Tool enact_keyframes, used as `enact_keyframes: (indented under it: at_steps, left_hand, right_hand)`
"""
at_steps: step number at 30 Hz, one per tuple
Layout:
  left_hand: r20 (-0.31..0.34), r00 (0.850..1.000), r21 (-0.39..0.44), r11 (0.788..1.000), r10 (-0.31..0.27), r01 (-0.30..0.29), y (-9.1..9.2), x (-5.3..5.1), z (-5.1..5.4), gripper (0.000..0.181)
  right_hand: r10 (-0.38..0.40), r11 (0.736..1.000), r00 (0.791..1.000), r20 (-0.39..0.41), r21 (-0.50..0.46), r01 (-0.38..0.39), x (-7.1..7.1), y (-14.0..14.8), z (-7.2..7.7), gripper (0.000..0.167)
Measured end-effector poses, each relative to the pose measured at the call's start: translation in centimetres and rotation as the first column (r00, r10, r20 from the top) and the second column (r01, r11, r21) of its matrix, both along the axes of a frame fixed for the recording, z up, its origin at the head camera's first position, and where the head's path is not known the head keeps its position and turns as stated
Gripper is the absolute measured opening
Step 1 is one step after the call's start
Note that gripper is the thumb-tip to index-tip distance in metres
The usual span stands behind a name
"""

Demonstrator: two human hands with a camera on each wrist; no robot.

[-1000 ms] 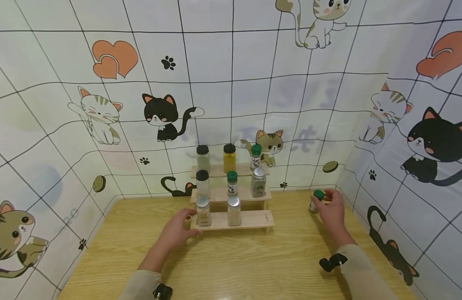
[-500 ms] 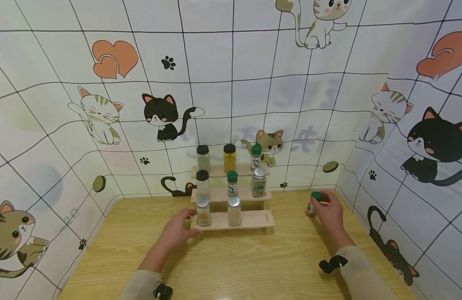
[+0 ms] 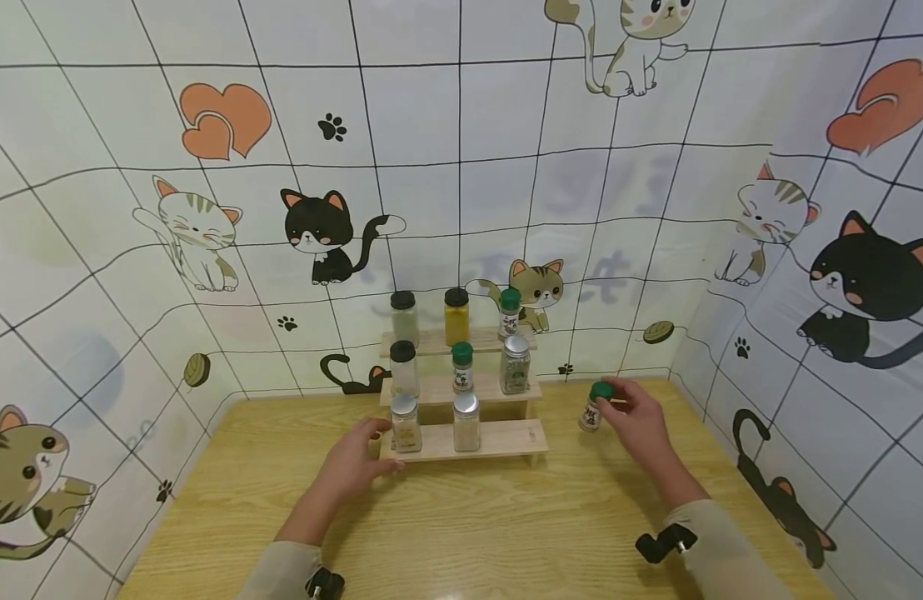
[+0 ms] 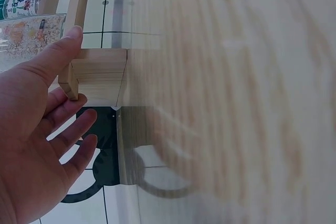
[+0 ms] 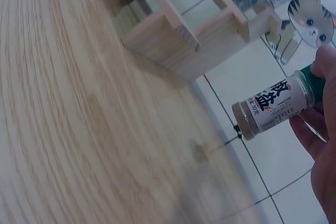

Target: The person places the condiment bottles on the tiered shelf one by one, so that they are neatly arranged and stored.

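Observation:
A three-tier wooden spice rack [image 3: 506, 439] stands at the middle of the table. My left hand [image 3: 354, 462] grips the left end of its lowest tier. In the left wrist view the thumb lies on the tier's front edge, and a finger bends round the board's end [image 4: 100, 72]. To the right of the rack, my right hand [image 3: 641, 423] pinches a small spice jar [image 3: 591, 413] by its green cap. That jar, with brown contents and a white label [image 5: 273, 106], is slightly tilted and held above the table in the right wrist view.
On the lowest tier stand two silver-capped jars [image 3: 406, 431]. The middle tier bears black-capped [image 3: 405, 373], green-capped [image 3: 462, 375] and silver-capped [image 3: 515, 373] jars. Two black-capped jars, one yellow [image 3: 456, 322], and a green-capped one fill the top tier. A cat-print wall covering [image 3: 461, 192] rises behind.
My right hand has carried the green-capped jar leftward from the table's right side toward the rack. The left hand keeps its place at the rack's corner.

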State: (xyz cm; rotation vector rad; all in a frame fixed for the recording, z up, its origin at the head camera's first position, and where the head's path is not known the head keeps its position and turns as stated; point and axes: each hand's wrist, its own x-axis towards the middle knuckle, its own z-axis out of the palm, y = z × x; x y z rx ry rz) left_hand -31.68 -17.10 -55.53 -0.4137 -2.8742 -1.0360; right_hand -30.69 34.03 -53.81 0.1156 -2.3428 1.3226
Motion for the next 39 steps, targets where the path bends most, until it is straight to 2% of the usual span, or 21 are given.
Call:
enact_keyframes:
  at_steps: [4,11,18,23,32,35,39]
  left_hand:
    - [-0.001,1.0,0.006,1.0,-0.002,0.002,0.0,0.0,0.0,0.066]
    - [0.002,1.0,0.01,1.0,0.001,-0.001,0.0,0.1,0.0,0.065]
    - [0.01,1.0,0.018,1.0,0.002,-0.002,0.0,0.0,0.0,0.065]
    - [0.005,1.0,0.02,1.0,-0.001,0.001,0.0,0.1,0.1,0.065]
    - [0.0,1.0,0.023,1.0,0.002,-0.002,0.0,0.1,0.0,0.064]
    - [-0.001,1.0,0.029,1.0,-0.002,0.002,-0.1,0.0,0.0,0.064]
    - [0.005,1.0,0.034,0.999,-0.006,0.006,-0.2,-0.1,-0.2,0.065]
  right_hand:
    - [0.078,0.997,0.996,-0.044,-0.008,-0.079,0.3,-1.3,0.9,0.041]
    - [0.171,0.985,0.982,-0.08,-0.001,-0.171,0.6,-3.6,2.1,0.043]
    - [0.266,0.964,0.962,-0.061,-0.012,-0.267,0.4,-5.9,3.2,0.041]
    - [0.331,0.944,0.943,-0.039,0.007,-0.331,-0.1,-7.3,3.2,0.042]
    - [0.429,0.903,0.902,-0.054,0.02,-0.429,-0.7,-9.4,3.2,0.044]
    - [0.438,0.899,0.898,-0.041,0.028,-0.437,-0.8,-9.8,3.1,0.044]
    - [0.419,0.907,0.908,-0.005,0.034,-0.419,-0.8,-9.9,2.8,0.044]
